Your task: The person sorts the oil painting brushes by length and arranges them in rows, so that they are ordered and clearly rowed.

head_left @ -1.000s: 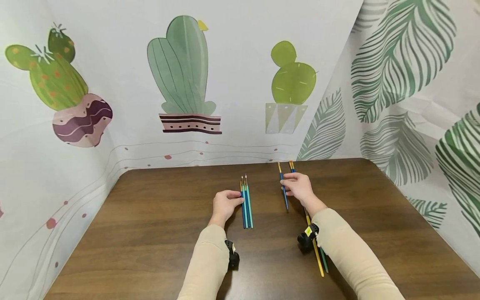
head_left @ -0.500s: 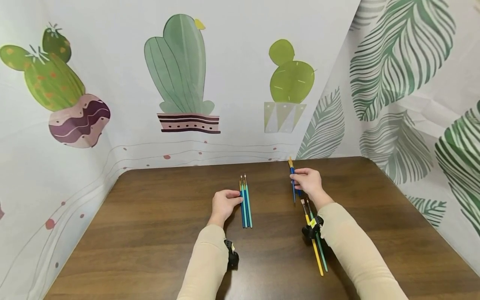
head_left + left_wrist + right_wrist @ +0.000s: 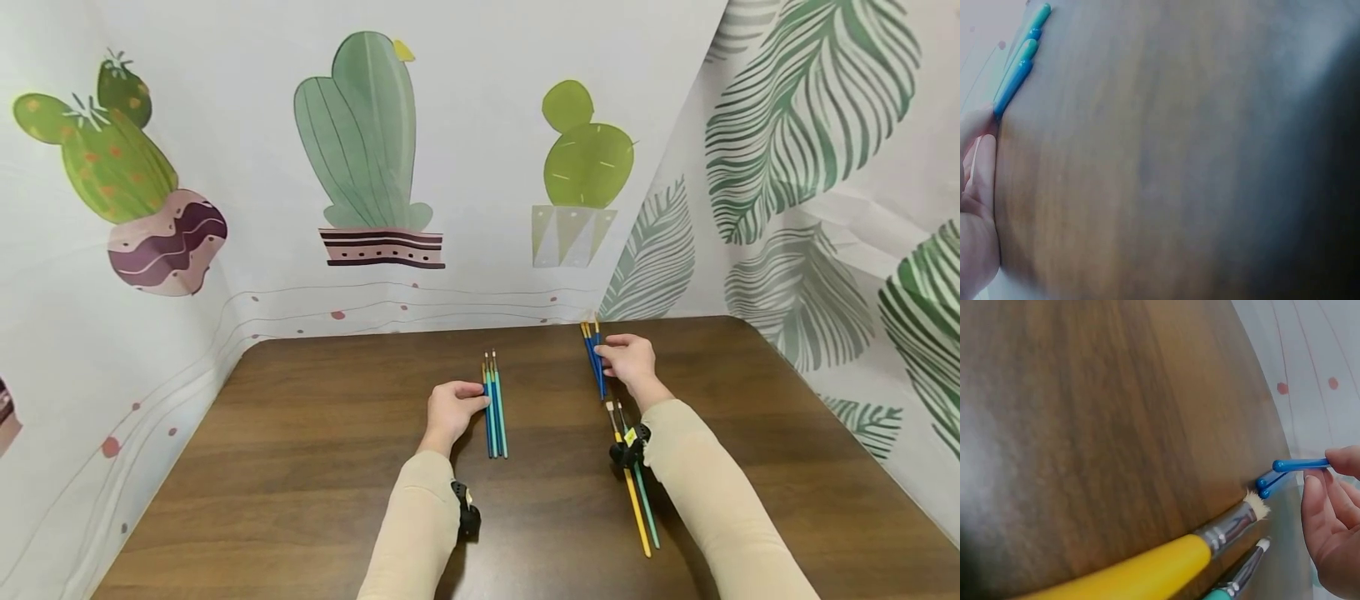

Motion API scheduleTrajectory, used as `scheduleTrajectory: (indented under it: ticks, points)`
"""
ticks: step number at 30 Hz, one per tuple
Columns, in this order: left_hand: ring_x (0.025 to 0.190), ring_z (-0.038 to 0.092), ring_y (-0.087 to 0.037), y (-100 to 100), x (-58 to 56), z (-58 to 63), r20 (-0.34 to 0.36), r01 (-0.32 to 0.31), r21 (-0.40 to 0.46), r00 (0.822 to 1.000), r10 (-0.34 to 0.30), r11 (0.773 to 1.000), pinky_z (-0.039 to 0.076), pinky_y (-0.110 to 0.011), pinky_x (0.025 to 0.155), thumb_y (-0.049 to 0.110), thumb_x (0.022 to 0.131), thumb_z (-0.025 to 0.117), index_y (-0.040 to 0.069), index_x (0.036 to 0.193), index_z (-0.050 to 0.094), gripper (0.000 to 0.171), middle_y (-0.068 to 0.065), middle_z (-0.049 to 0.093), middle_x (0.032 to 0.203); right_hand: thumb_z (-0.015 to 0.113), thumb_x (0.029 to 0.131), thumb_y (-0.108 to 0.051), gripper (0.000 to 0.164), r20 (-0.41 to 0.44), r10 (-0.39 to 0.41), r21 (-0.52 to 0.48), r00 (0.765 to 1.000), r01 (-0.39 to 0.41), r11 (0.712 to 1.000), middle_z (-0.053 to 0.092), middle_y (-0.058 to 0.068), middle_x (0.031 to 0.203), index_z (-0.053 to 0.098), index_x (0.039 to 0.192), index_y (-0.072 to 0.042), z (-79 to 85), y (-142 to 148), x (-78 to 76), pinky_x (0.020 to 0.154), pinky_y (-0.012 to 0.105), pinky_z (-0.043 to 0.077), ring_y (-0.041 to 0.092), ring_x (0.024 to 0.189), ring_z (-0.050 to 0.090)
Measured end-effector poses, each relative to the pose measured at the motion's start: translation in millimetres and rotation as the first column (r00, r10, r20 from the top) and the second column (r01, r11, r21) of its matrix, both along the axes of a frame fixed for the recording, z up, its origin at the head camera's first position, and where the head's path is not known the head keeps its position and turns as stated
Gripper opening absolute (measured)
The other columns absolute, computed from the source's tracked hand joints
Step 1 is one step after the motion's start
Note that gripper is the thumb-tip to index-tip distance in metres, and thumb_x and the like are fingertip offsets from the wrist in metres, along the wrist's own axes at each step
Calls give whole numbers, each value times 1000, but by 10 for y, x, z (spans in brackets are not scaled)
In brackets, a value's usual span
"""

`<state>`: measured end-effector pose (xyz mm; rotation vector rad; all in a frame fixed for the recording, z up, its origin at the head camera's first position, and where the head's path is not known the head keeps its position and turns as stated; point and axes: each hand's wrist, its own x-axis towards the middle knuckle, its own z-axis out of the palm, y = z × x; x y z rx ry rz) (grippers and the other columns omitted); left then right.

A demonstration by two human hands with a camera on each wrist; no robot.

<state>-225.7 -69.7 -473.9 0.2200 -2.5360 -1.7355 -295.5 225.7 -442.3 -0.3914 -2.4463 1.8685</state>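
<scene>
A yellow paintbrush (image 3: 638, 517) and a teal paintbrush (image 3: 647, 508) lie nearest on the tabletop (image 3: 300, 467); beyond, the left hand (image 3: 450, 410) touches a blue-and-teal brush row (image 3: 496, 425), its grip unclear; near the far edge, the right hand (image 3: 630, 360) pinches a blue paintbrush (image 3: 1300, 464), likely light, stiff, prone to roll, best held mid-handle.

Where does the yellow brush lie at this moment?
In the head view, the yellow brush lies at right, just left of a teal brush, below the right hand.
</scene>
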Motion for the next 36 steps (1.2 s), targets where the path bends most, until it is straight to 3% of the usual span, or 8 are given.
scheduleTrajectory:
  ticks: [8, 22, 30, 36]
  points:
    - [92, 67, -20, 3, 10, -1, 10, 4, 4, 1000, -4, 1000, 52, -35, 85, 14, 78, 77, 5, 94, 74, 19, -9, 74, 95, 67, 83, -8, 43, 2, -43, 38, 999, 43, 998, 65, 6, 74, 55, 121, 8, -75, 42, -58, 50, 20, 52, 4, 56, 59]
    - [91, 69, -21, -3, -1, -14, 2, 20, 17, 1000, -20, 1000, 54, -35, 83, 11, 77, 77, 4, 96, 74, 20, -11, 73, 96, 66, 86, -14, 43, 16, -46, 160, 999, 43, 986, 69, 13, 85, 57, 122, 8, -177, 90, -112, 53, 17, 52, 0, 55, 57]
    - [92, 69, -21, -16, -18, -21, -3, 22, 24, 1000, -22, 999, 54, -34, 83, 11, 77, 77, 3, 96, 74, 21, -12, 73, 96, 67, 86, -18, 42, 48, -51, 197, 998, 41, 980, 67, 25, 105, 59, 121, 5, -167, 66, -122, 53, 17, 52, 1, 52, 57]
    - [91, 70, -22, -16, -16, -12, -1, 23, 31, 1000, -23, 999, 54, -34, 83, 10, 77, 77, 2, 96, 73, 21, -13, 73, 96, 69, 85, -19, 42, 44, -53, 164, 998, 46, 985, 69, 10, 82, 60, 118, 6, -172, 71, -126, 53, 17, 52, 1, 54, 58]
